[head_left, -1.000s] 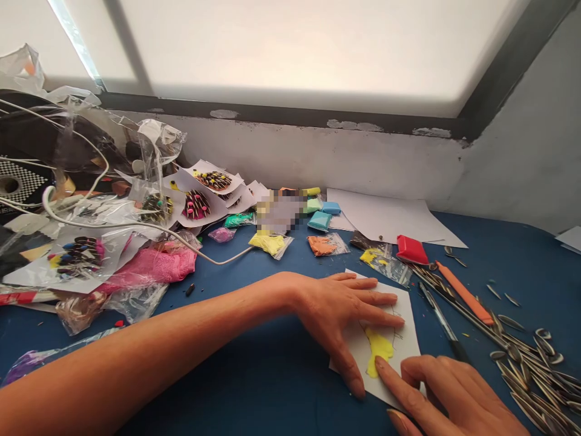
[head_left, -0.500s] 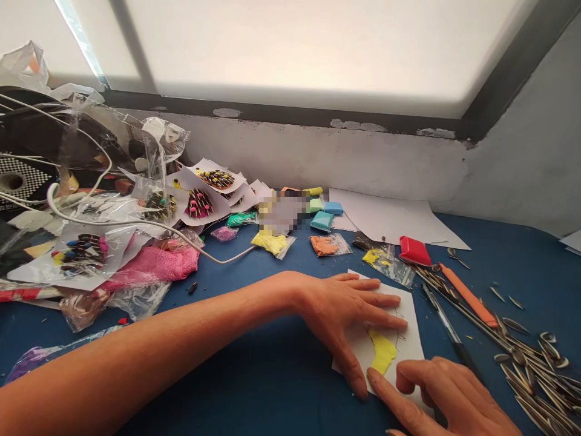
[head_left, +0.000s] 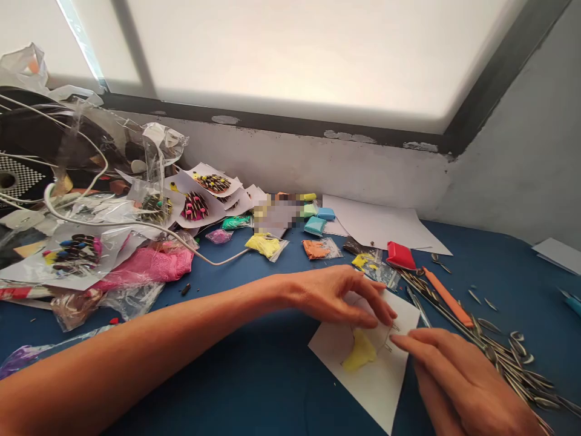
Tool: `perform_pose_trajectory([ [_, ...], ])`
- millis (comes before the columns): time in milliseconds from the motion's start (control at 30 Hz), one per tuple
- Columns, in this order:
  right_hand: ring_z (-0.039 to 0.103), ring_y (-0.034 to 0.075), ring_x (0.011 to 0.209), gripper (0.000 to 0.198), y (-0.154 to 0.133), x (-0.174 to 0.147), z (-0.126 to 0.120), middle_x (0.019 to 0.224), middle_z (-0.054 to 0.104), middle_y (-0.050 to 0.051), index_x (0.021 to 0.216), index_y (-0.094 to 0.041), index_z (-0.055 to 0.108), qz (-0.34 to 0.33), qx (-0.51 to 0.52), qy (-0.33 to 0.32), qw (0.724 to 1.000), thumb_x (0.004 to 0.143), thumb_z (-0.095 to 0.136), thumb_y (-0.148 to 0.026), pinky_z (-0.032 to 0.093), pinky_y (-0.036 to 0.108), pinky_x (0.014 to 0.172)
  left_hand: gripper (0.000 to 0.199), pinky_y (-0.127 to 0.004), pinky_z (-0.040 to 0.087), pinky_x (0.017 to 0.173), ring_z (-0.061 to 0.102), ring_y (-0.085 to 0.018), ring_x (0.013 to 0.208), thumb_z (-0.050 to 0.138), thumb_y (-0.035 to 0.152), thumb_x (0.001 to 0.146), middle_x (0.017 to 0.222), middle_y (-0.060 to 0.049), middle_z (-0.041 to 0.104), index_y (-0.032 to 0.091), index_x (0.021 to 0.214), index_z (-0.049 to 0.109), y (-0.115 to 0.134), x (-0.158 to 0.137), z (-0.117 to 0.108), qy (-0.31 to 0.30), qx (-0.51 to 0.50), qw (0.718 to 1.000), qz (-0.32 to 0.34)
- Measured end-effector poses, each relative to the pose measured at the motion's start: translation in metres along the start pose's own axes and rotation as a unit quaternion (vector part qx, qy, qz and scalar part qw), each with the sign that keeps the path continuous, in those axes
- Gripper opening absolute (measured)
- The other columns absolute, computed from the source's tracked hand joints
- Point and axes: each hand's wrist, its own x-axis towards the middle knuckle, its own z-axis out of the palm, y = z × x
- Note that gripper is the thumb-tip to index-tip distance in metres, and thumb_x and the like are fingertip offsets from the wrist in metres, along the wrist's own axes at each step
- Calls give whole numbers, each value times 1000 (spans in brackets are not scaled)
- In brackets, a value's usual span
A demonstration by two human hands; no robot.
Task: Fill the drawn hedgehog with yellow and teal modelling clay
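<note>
Left hand (head_left: 345,300) reaching over white paper (head_left: 385,393), fingers loosely bending, thumb parted, gripping nothing; right hand (head_left: 472,375) pointing fingertips at paper's right edge, whether pinching it cannot tell; paper lying on blue counter (head_left: 254,375), bearing thin drawn lines (head_left: 388,348) and flat yellow patch (head_left: 360,352); orange strip (head_left: 448,298) lying beyond, near seed-like pieces (head_left: 521,375).
</note>
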Motion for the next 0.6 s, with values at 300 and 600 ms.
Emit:
perform_pose_trajectory([
  [300,68,20,102,35,-10,-1,1,114,72,7,116,-21,70,-39,-38,-59,997,91,46,-19,55,32,84,28,-37,48,78,65,-28,94,47,33,89,94,-14,70,14,82,67,13,-1,-6,109,304,906,-275],
  [600,68,16,101,40,-17,1,-2,115,72,6,124,-16,64,-60,-12,-47,997,90,44,-13,54,27,86,19,-30,46,73,62,-23,92,53,25,80,97,-8,69,16,93,64,6,6,14,122,231,924,-280],
])
